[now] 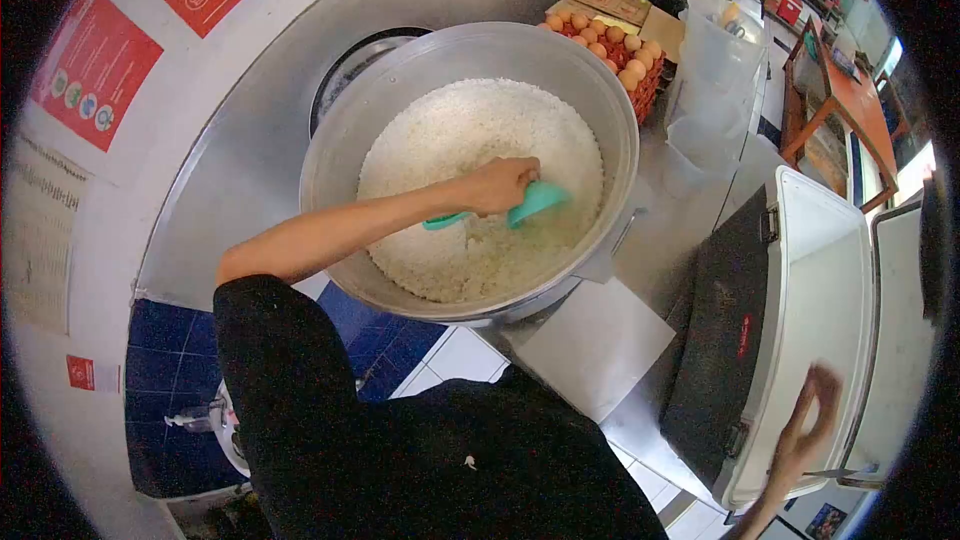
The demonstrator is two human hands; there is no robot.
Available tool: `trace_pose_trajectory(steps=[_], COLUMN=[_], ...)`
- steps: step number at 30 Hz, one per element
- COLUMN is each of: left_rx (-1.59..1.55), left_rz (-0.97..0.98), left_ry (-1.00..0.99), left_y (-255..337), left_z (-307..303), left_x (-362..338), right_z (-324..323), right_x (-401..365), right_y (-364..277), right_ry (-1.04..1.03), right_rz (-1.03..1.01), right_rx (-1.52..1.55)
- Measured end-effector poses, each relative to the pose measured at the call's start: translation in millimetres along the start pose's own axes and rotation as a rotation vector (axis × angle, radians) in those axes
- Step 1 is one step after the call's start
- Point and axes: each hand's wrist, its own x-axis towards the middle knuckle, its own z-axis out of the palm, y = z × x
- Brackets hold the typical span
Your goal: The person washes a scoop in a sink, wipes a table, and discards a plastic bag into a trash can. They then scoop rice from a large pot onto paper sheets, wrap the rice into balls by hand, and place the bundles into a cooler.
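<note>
A large metal pot (325, 195) full of white rice (510, 120) stands in front of me. Reaching over its rim, my left hand (500, 186) is closed round a green plastic scoop (538, 202), whose bowl touches the rice. Part of the green handle sticks out behind my fist. Far to the right, my right hand (812, 415) is raised with fingers bent and a gap between thumb and fingers, holding nothing. It overlaps the white inside of an opened dark cooler box (722, 340) in this view.
Brown eggs (598, 35) in a red tray sit behind the pot beside clear plastic containers (715, 60). A square metal surface (597, 345) lies between pot and cooler box. Red signs (100, 65) hang on the left wall. An orange wooden frame (850, 105) stands at the far right.
</note>
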Motion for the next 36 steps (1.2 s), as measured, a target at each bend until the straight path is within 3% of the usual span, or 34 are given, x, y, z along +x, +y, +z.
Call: trace_pose_trajectory(steps=[1,2,4,5,9,11,13,15,17,18,20,22,23,25,27,29,31,33,34,35,36], left_rx=[-0.077,-0.158,-0.177,-0.208,-0.342,-0.513,-0.547,-0.554,-0.803,-0.948,-1.09,-1.423,-1.417,-1.68,-2.05,-2.224,-1.869,-1.391,-0.748,-0.74,-0.422], left_rz=[-0.039,-0.083,-0.091,-0.096,-0.031,-0.231,-0.23,-0.219,-0.258,-0.203,-0.145,-0.151,-0.163,-0.155,-0.111,-0.088,-0.362,-0.441,-0.154,-0.151,0.092], left_ry=[-0.105,-0.214,-0.237,-0.244,-0.188,-0.209,-0.324,-0.459,-0.359,-0.291,-0.27,-0.094,-0.148,0.063,-0.453,-0.608,-0.192,0.1,0.345,0.327,0.366], left_y=[14,24,32,32,28,32,25,25,29,18,14,41,66,121,118,82,48,25,19,19,18], left_z=[-5,-6,0,7,12,9,-5,-23,-33,-35,-29,-15,3,54,110,215,300,343,362,366,371], left_x=[-5,-8,-10,-14,-28,-41,-51,-61,-77,-79,-84,-112,-130,-164,-157,-125,-98,-81,-76,-75,-76], right_z=[-2,10,54,75,191,231,264,273,277,284,284,273,270,270,271,281,287,291,290,290,291], right_x=[-30,-62,-114,-119,-154,-175,-191,-195,-202,-215,-227,-228,-227,-231,-236,-248,-263,-274,-276,-279,-280], right_y=[-13,-21,-10,-34,-5,19,37,42,51,72,85,88,87,89,91,105,113,116,116,116,119], right_ry=[0.04,0.062,-0.011,-0.087,-0.353,-0.41,-0.416,-0.504,-0.614,-0.727,-0.715,-0.739,-0.762,-0.761,-0.748,-0.704,-0.672,-0.563,-0.497,-0.493,-0.496], right_rz=[0.022,0.068,-0.072,0.099,0.189,0.226,0.048,0.034,-0.232,-0.246,-0.284,-0.359,-0.36,-0.378,-0.337,-0.377,-0.431,-0.475,-0.486,-0.467,-0.421], right_rx=[-0.083,0.101,0.37,0.332,0.265,0.269,0.153,0.083,0.067,0.033,0.05,0.071,0.073,0.075,0.105,0.047,-0.001,0.031,-0.011,-0.013,0.049])
